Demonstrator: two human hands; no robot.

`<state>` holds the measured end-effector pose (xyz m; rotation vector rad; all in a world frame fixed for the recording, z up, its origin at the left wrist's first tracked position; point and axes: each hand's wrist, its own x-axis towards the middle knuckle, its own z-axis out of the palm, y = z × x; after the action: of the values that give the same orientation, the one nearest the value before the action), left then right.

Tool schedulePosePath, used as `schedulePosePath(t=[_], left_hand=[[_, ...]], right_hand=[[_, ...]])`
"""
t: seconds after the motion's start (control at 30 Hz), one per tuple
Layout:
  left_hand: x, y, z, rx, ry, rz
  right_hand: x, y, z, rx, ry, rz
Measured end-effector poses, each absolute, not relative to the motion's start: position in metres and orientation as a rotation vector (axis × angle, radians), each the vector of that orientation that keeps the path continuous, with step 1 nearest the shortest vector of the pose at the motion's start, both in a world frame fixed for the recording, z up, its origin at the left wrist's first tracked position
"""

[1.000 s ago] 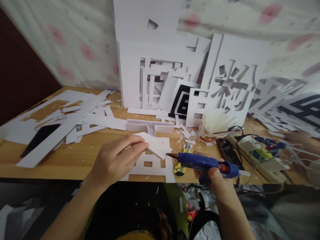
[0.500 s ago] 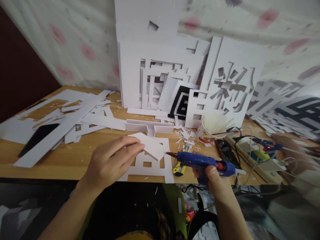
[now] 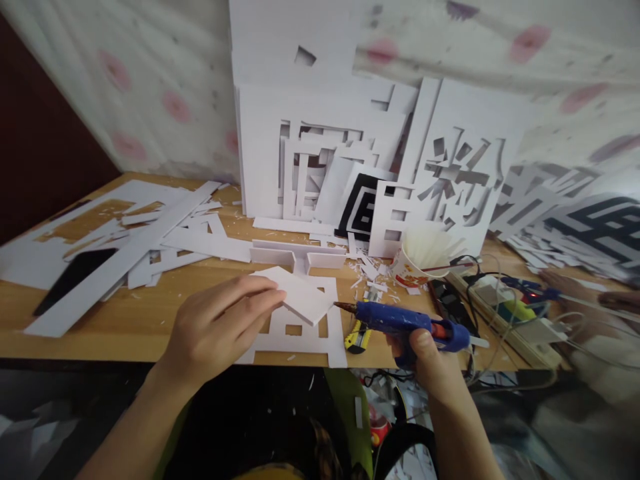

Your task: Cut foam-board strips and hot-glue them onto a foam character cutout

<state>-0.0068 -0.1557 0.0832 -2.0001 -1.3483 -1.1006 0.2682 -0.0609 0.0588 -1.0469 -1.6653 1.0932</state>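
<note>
Closely together: the nozzle of a glue gun (image 3: 400,319) and the corner of a white piece (image 3: 305,295)

Presently the left hand (image 3: 215,327) grasps the white piece by its left end, with the fingers laid over its upper side. The thumb of this hand is hidden, so I cannot say where exactly it presses. The piece is above a cut-out sheet (image 3: 295,343), which lies on the desk (image 3: 125,337), and it covers a good part of this sheet. If the piece also rests on the sheet somewhere, I cannot tell.

The right hand (image 3: 430,357) is closed around the handle of the blue glue gun. Its thumb is visible, but the other fingers are mostly behind the tool, and whether one of them pulls the trigger cannot be seen. The nozzle points to the left, at the right corner of the piece; whether it touches there is too small to judge.

Under the barrel, a yellow cutter (image 3: 357,339) is partly covered. Behind the gun stands a paper cup (image 3: 411,272) with pale sticks, rather blurred. To the right of the cup, a dark flat object (image 3: 449,301) is half hidden by cables, next to a power strip (image 3: 525,337). At the right edge, another person's hand (image 3: 575,293) is smeared and behind wires, so what it does is unclear.
</note>
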Motion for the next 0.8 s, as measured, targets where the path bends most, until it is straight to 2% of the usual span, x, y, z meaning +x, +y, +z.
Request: schedulePosePath(t=[0.6,0.8], left_hand=[[-0.002,-0.163,0.087,-1.923,-1.325,-1.137],[-0.001,-0.168,0.081,-1.860,-1.357,-1.224]], right_hand=[[0.279,-0.056,0.055,-0.978,-1.725,1.182],[0.280,-0.059,0.049,-1.105,-1.624,1.218]])
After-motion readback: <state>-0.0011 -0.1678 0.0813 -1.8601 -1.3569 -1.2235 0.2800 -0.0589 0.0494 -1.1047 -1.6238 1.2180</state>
